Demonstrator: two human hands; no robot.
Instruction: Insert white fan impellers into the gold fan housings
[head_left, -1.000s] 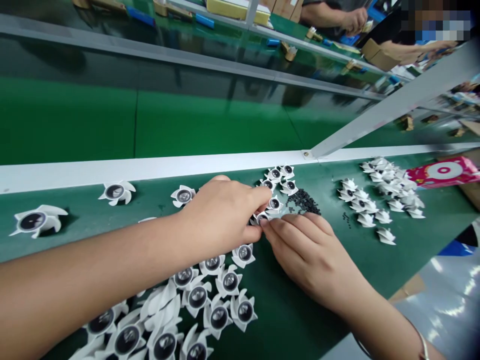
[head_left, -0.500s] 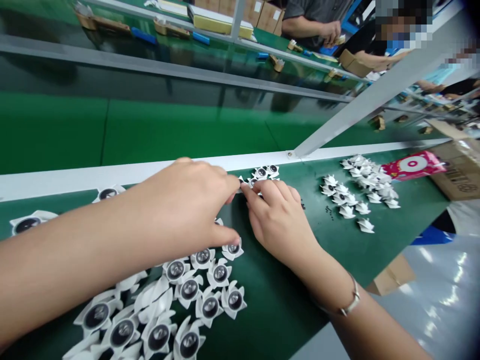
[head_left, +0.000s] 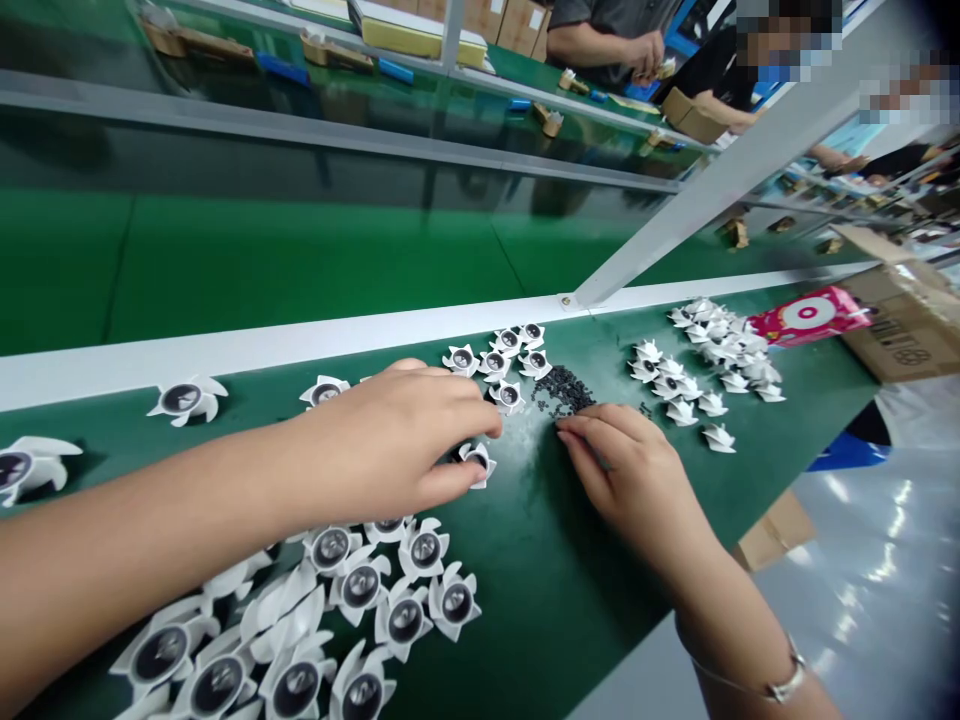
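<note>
The left hand (head_left: 394, 430) came in from the left, with the thumb and forefinger on either side of a white petal-shaped plastic piece (head_left: 475, 464). The fingertips touched the piece, but whether they were clamped on it could not be told. The piece lay flat on a green table (head_left: 517, 540), its pointed white petals curling around a round dark centre.

The right hand (head_left: 630, 480) lay just below a heap of black granules (head_left: 562, 390), its fingers close together. Whether they pinched a granule was too small to tell.

Matching pieces, dark centres up, stood in a loose cluster (head_left: 499, 358) just left of the heap, and more crowded in a pile (head_left: 300, 620) under the left forearm. A separate group of white pieces (head_left: 701, 370) lay to the right, their dark centres mostly hidden. Beyond it were a pink packet (head_left: 806, 313) and a cardboard box (head_left: 907, 325). Across the line, a co-worker's hands (head_left: 646, 55) worked at another green table.
</note>
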